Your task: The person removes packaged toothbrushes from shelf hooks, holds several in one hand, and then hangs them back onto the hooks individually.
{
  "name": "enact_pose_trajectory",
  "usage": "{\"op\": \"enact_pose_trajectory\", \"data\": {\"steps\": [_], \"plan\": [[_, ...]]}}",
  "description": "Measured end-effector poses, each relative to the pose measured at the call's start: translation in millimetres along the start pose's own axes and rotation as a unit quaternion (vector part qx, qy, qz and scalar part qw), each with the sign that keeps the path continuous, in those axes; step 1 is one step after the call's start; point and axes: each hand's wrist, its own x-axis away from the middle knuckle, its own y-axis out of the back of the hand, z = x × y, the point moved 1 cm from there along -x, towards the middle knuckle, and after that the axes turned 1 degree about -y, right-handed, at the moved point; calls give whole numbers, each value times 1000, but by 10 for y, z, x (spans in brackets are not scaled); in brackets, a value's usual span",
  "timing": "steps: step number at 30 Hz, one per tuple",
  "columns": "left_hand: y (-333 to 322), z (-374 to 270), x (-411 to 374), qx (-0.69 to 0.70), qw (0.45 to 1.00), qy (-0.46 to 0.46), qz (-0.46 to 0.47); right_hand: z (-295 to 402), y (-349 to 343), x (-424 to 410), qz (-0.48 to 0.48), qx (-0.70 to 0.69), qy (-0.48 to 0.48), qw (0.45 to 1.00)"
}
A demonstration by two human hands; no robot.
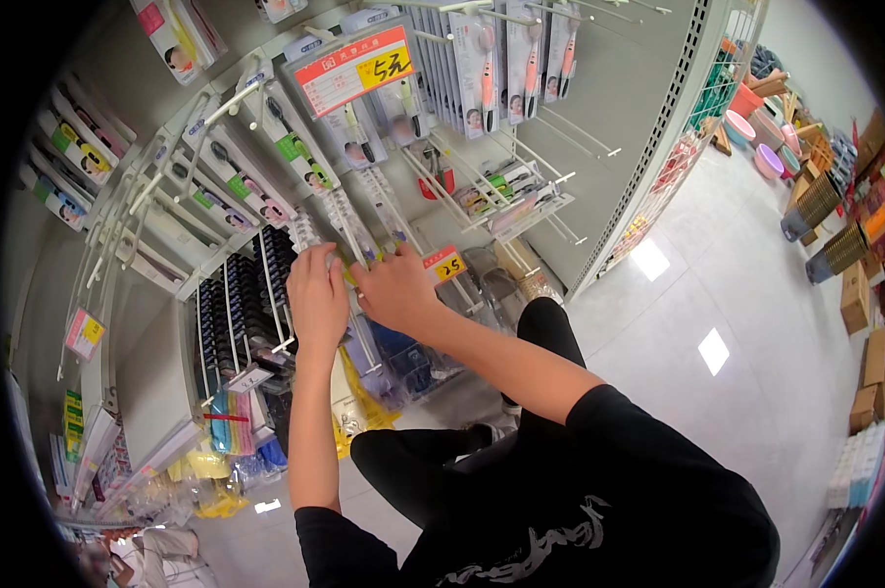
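Both of my hands reach in among the metal display hooks of a shop rack. My left hand (316, 294) is at the front of a row of small clear packs (306, 229), beside the hooks of dark hanging goods (240, 309). Close to its right, my right hand (397, 290) is bent over a hook below other clear packs (350, 220); its fingertips are partly hidden, and whether either hand grips a pack does not show. A red and yellow price tag (444, 266) stands just right of my right hand. Carded toothbrushes (295, 140) hang above both hands.
Bare hooks (582, 136) jut out at the upper right. A larger price sign (358, 70) hangs above. A white shelf (156, 367) is at the left, and a perforated rack post (648, 147) at the right. Plastic basins (769, 160) and cardboard boxes (854, 294) line the far right.
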Motion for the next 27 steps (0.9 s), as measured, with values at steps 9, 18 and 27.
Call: {"op": "enact_pose_trajectory", "data": {"steps": [9, 18, 27], "plan": [[-98, 46, 52, -33, 998, 40, 44, -79, 28, 71, -64, -35, 57, 996], [-132, 37, 33, -8, 997, 62, 53, -107, 591, 377, -213, -243, 41, 945], [-93, 14, 30, -3, 991, 109, 77, 246, 2658, 1015, -330, -287, 220, 872]]}}
